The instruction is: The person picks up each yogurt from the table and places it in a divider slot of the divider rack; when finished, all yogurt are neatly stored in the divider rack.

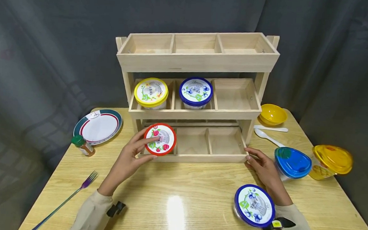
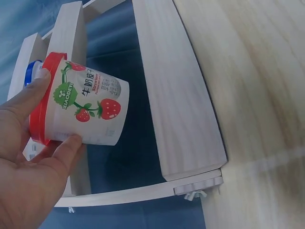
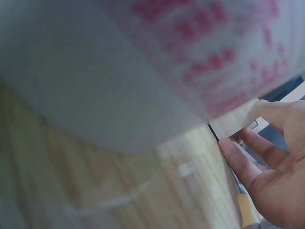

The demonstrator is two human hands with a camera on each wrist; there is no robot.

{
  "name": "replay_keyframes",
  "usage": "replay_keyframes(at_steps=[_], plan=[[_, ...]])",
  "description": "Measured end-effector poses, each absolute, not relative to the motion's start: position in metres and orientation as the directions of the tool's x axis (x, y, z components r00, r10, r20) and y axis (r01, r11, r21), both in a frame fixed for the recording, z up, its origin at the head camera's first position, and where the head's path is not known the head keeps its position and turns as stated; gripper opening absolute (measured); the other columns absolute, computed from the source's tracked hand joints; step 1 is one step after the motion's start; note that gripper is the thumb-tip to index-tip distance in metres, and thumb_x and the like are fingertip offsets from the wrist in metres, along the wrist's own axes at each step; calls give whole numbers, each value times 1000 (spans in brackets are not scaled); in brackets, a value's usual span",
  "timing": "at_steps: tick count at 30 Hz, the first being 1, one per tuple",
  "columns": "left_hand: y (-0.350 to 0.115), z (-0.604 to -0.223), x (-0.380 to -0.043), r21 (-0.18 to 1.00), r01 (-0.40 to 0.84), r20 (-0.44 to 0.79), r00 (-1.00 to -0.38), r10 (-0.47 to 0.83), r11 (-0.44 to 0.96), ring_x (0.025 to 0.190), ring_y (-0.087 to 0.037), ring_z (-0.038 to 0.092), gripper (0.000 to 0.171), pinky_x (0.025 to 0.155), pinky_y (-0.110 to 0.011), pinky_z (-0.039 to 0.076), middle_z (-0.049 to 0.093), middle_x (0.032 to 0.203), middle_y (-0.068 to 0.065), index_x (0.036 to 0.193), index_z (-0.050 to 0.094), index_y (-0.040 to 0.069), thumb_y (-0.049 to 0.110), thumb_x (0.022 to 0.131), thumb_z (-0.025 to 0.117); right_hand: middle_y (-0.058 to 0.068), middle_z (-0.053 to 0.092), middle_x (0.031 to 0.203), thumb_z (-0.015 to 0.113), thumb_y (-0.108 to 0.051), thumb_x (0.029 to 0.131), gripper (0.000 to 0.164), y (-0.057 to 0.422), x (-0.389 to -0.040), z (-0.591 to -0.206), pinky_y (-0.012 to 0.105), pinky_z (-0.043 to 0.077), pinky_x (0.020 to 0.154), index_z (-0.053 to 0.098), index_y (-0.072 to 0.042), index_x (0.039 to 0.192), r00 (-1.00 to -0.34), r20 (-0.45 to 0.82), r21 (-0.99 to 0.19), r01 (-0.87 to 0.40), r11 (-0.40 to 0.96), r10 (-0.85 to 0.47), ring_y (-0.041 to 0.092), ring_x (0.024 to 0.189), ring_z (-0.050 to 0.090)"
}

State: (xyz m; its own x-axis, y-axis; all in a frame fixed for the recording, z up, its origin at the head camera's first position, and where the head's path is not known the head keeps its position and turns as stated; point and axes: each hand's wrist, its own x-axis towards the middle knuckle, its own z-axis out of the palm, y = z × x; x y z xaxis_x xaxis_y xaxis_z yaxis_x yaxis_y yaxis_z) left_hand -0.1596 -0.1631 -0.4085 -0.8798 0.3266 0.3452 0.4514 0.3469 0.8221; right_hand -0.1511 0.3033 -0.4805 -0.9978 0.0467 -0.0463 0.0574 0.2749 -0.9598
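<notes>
My left hand [image 1: 129, 158] grips a white tub with a red lid [image 1: 160, 139] and strawberry pictures, thumb and fingers around its lid end. In the left wrist view the tub [image 2: 90, 100] appears just above the bottom tier. It covers most of that tier's left compartment in the head view. My right hand [image 1: 264, 168] pinches the right front corner of the three-tier wooden rack's [image 1: 200, 159] bottom tier. Beside the right wrist stands a blueberry tub with a blue lid [image 1: 254, 206]; its blurred side [image 3: 119, 71] fills much of the right wrist view.
A yellow-lidded tub [image 1: 151, 92] and another blue-lidded tub [image 1: 196, 91] sit in the middle tier. A plate [image 1: 102, 127], spice jar [image 1: 83, 145] and fork [image 1: 68, 200] lie left. Blue [image 1: 292, 163] and yellow lidded containers [image 1: 331, 161], a yellow bowl [image 1: 273, 114] and white spoon [image 1: 268, 137] are right.
</notes>
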Motion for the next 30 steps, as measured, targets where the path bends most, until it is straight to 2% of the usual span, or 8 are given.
replay_keyframes(at_steps=[3, 9, 13, 17, 24, 30], plan=[[-165, -412, -162, 840, 429, 329, -890, 317, 332, 154, -44, 39, 52, 116, -50, 43, 34, 171, -17, 142, 70, 2, -5, 92, 83, 25, 43, 164, 56, -12, 115, 45, 303, -151, -481, 15, 56, 92, 51, 3, 157, -998, -46, -959, 57, 277, 45, -7, 107, 62], [-168, -420, -168, 857, 373, 279, -916, 290, 355, 151, -46, 41, 52, 114, -61, 44, 34, 171, -20, 145, 69, 3, 0, 95, 83, 25, 43, 164, 57, -13, 115, 45, 303, -152, -481, 15, 56, 92, 51, 3, 157, -998, -41, -961, 51, 273, 41, -7, 106, 62], [-169, -423, -172, 874, 336, 249, -930, 269, 352, 152, -47, 41, 52, 114, -63, 44, 35, 171, -21, 146, 68, 4, 2, 96, 83, 25, 43, 163, 57, -13, 115, 45, 303, -152, -481, 15, 56, 91, 51, 4, 156, -999, -32, -962, 43, 271, 44, -7, 105, 63], [-168, -422, -173, 905, 297, 228, -943, 243, 306, 153, -47, 38, 51, 115, -61, 43, 35, 170, -23, 146, 67, 1, 1, 97, 81, 26, 43, 163, 58, -14, 115, 46, 303, -151, -482, 15, 56, 91, 51, 5, 156, -999, -18, -964, 28, 264, 43, -7, 105, 63], [-164, -426, -176, 928, 270, 219, -952, 212, 255, 153, -44, 39, 45, 115, -47, 46, 37, 168, -24, 142, 68, -5, -2, 98, 78, 26, 43, 163, 57, -16, 115, 46, 303, -150, -481, 15, 56, 91, 51, 6, 155, -999, -7, -968, 17, 251, 40, -6, 106, 64], [-168, -430, -176, 933, 190, 139, -973, 183, 306, 158, -49, 29, 45, 118, -53, 42, 23, 174, -30, 145, 65, -5, 2, 102, 76, 28, 43, 162, 57, -15, 115, 46, 303, -150, -481, 15, 57, 90, 51, 6, 155, -999, -13, -966, 23, 256, 38, -6, 106, 64]])
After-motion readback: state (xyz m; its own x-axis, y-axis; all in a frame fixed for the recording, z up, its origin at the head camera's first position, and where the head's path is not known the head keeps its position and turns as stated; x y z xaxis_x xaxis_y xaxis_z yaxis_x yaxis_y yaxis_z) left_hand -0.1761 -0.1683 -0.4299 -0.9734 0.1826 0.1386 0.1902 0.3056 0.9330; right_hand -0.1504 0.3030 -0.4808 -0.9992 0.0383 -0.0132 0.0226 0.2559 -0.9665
